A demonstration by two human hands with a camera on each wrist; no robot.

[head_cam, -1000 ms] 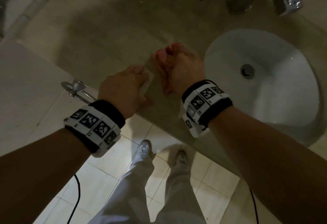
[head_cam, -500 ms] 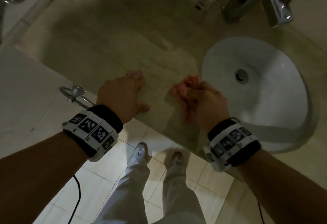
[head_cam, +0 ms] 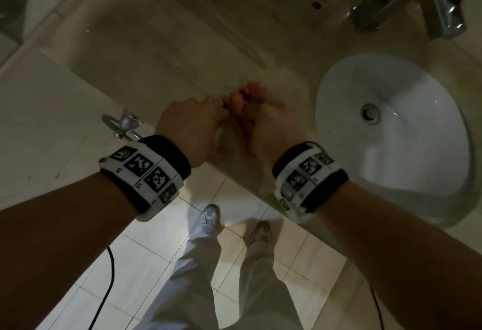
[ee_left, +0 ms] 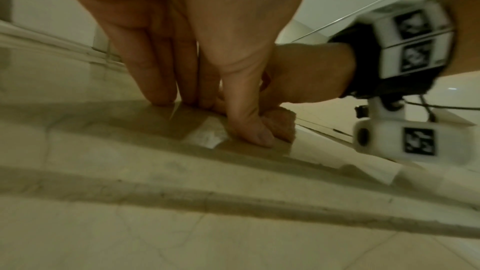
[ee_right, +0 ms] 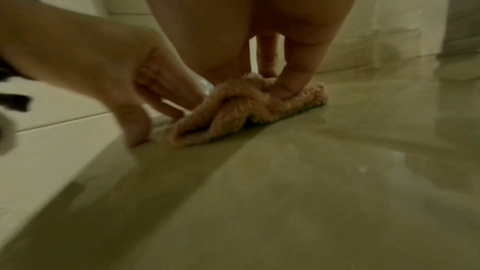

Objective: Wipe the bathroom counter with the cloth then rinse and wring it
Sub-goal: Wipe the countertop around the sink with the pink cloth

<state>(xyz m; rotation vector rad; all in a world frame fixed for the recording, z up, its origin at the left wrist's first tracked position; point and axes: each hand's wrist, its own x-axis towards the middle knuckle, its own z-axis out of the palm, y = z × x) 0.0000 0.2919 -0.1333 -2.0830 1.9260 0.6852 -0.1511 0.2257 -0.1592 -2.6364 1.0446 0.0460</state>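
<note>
A fluffy pink cloth (ee_right: 249,108) lies bunched on the beige stone counter (head_cam: 156,50), just left of the sink. My right hand (head_cam: 268,126) is on top of it, fingers (ee_right: 293,81) curled down into the folds and gripping it. A pink edge of the cloth (head_cam: 241,96) peeks out beyond my knuckles. My left hand (head_cam: 190,126) sits right beside it, straight fingers (ee_left: 155,89) and thumb planted on the counter at the cloth's (ee_left: 281,124) left edge. The left hand holds nothing. Both hands are close to the counter's front edge.
A white oval sink (head_cam: 407,147) lies to the right, with a chrome faucet (head_cam: 438,3) behind it. A chrome towel ring (head_cam: 122,123) hangs on the wall at the counter's left end. Below the edge are the tiled floor, my legs and shoes (head_cam: 208,215).
My right hand has slid the cloth left and slightly away from the front edge, until it meets my left hand. The left hand has stayed in nearly the same spot.
</note>
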